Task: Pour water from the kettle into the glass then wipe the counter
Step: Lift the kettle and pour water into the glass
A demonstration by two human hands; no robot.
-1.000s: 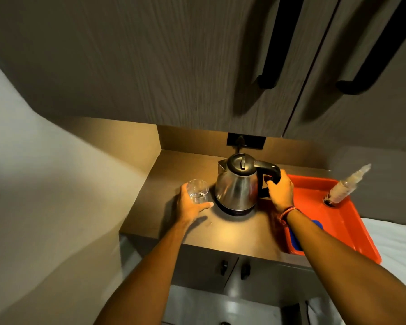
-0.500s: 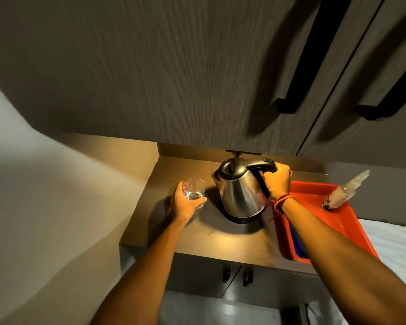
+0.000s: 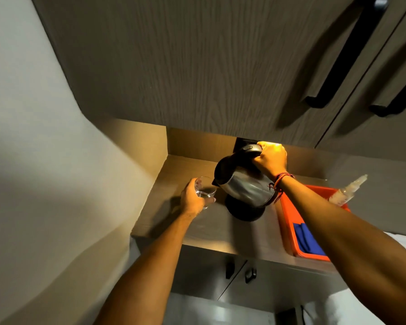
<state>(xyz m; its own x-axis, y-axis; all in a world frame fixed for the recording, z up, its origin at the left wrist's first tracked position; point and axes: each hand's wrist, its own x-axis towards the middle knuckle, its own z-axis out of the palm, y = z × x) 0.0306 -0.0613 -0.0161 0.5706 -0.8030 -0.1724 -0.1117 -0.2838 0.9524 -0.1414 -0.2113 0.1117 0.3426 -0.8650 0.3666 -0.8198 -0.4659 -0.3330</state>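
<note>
**Pouring under way, spout at the glass rim**

The kettle [image 3: 244, 186] is lifted off its black base [image 3: 245, 211] and tipped, spout touching or just above the rim of the glass [image 3: 205, 192]. The right hand [image 3: 271, 159] is clenched round the kettle's handle from above; the left hand [image 3: 193, 200] wraps the glass from the outer side and holds it just clear of the counter [image 3: 197, 231]. A little water sits in the glass; whether a stream is running now is too blurred to tell.

The pour looks like the step in hand. Next it calls for a slow tilt, then righting the kettle onto the base below the right hand.

Room is tight: the overhead cabinet [image 3: 197, 66] hangs just above the right hand's knuckles, and a wall closes in beyond the left hand. Under the right forearm sits an orange tray [image 3: 288, 221] holding a blue cloth [image 3: 305, 238], likely for wiping, and a spray bottle [image 3: 347, 191].
</note>
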